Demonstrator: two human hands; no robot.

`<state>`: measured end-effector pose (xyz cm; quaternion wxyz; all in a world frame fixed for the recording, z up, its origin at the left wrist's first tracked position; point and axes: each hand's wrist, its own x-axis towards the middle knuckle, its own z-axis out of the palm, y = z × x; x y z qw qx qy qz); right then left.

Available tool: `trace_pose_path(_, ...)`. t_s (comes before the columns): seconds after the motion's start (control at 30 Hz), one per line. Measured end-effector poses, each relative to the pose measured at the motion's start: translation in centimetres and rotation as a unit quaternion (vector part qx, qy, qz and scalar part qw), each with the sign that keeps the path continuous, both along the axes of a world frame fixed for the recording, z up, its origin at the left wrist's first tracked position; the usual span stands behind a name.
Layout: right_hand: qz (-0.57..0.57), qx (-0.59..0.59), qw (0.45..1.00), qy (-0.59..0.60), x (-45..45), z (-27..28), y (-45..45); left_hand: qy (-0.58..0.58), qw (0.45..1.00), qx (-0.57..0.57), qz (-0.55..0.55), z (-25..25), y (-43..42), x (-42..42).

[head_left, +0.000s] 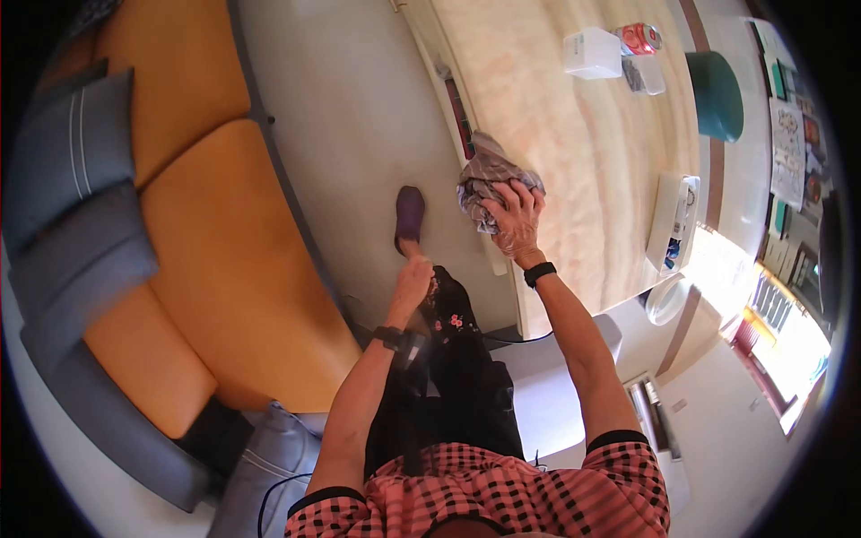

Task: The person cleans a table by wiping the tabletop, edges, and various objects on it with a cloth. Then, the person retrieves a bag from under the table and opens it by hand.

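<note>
The cloth (489, 179) lay across the table's sofa-side edge, partly on the top and partly out past the rim, some way up from the table's near corner. A strip of floor (327, 117) ran between that edge and the orange sofa (211, 233), with a purple shoe (409, 215) planted in it. Across the top, a stretch of table (592, 197) separated the cloth from a white tray (673, 224) of small things standing at the opposite long edge, near the other near corner.

The tabletop was pale, with soft streaks and a sheen. Farther up, toward that opposite edge, a white box (592, 54), a red can (639, 39) and a clear container (644, 74) stood close together, and a green stool (715, 96) was just beyond it. Grey cushions (76, 134) leaned along the sofa.

The cloth looked greyish brown with pale lines, crumpled into folds. The right hand (516, 220) gripped it from above, fingers bent over the bunch. The left hand (413, 282) was at the knee; I could not tell whether its fingers were closed.
</note>
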<state>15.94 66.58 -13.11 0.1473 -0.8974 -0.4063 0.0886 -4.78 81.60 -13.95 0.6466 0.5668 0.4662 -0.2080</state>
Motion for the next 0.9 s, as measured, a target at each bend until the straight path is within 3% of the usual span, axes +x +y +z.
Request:
trace_pose_path(0.33, -0.009, 0.001, 0.998, 0.068, 0.5, -0.5, -0.9, -0.100, 0.980, 0.096, -0.141, -0.7, 7.7, 9.7)
trace_pose_path(0.53, -0.011, -0.010, 0.996, 0.088, 0.9, 0.4, -1.1, -0.088, 0.984, 0.087, -0.127, -0.5, 11.9, 18.5)
trace_pose_path(0.63, -0.027, -0.002, 0.993, 0.111, 0.7, 0.6, -1.4, -0.166, 0.923, 0.261, -0.229, 3.0, 11.5, 24.7)
trace_pose_path(0.8, -0.119, 0.070, 0.976, 0.166, 2.4, 4.4, 0.0, -0.297, 0.865, 0.267, -0.304, 6.9, 10.0, 35.3)
trace_pose_path(0.9, -0.304, 0.146, 0.929, 0.155, 1.9, 4.1, -0.8, -0.378, 0.792, 0.290, -0.382, 8.1, 8.6, 41.2)
